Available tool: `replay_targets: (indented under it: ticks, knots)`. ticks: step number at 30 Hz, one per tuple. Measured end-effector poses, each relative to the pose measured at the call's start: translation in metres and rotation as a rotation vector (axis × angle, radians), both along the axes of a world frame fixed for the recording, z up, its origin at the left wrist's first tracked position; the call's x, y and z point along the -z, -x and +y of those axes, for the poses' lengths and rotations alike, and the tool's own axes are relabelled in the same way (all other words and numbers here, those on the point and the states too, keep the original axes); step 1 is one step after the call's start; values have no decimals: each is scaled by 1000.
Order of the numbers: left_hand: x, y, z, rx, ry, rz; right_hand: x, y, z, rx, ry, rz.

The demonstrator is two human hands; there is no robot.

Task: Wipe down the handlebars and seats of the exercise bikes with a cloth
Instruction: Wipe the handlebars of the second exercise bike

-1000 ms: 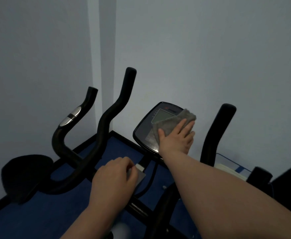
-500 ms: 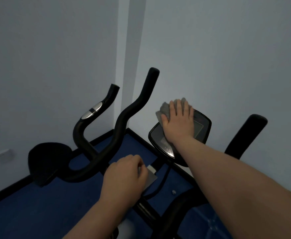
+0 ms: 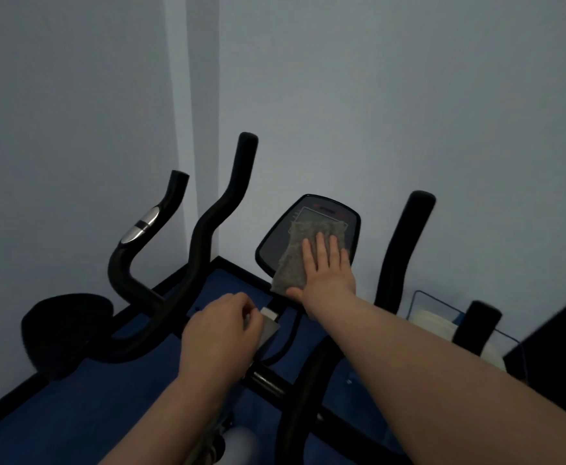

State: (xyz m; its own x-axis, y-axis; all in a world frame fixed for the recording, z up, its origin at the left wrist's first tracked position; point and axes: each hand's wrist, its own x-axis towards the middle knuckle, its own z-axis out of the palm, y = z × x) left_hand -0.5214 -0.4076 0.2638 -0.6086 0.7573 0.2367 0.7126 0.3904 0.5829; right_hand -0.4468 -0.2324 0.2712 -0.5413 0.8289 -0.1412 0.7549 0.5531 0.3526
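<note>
A grey cloth (image 3: 295,260) lies flat on the black console screen (image 3: 325,209) of the exercise bike in front of me. My right hand (image 3: 325,273) presses it down with straight fingers, covering the cloth's right half. My left hand (image 3: 221,333) is curled around the centre of the bike's black handlebar (image 3: 214,223), near a small grey bracket (image 3: 270,325). The handlebar's right grip (image 3: 406,243) rises beside the console. A second bike's handlebar (image 3: 140,243) with a silver sensor and its black seat (image 3: 63,327) stand to the left.
Pale walls meet in a corner just behind the bikes. A blue mat (image 3: 83,407) with a black border covers the floor. A wire basket (image 3: 436,317) holding something white sits low at the right, beside a short black post (image 3: 478,323).
My right hand has slid the cloth from the console's upper left edge down over the screen toward its lower part. The view has shifted slightly. My left hand keeps its hold.
</note>
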Motion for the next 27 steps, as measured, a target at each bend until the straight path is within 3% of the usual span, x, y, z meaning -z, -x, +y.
replay_targets:
  ticks: [5,11,15,20,27]
  knots:
    - [-1,-2,0,31,4,14,-3,-8,4,169,39,84]
    - [3,0,2,37,-19,9,-1,3,27,460,123,604]
    - [5,0,4,28,-16,19,-3,24,44,506,-9,722]
    - [7,2,4,12,-25,25,-3,46,68,236,-263,636]
    - [5,2,6,-28,-22,-13,-4,59,71,-345,-176,481]
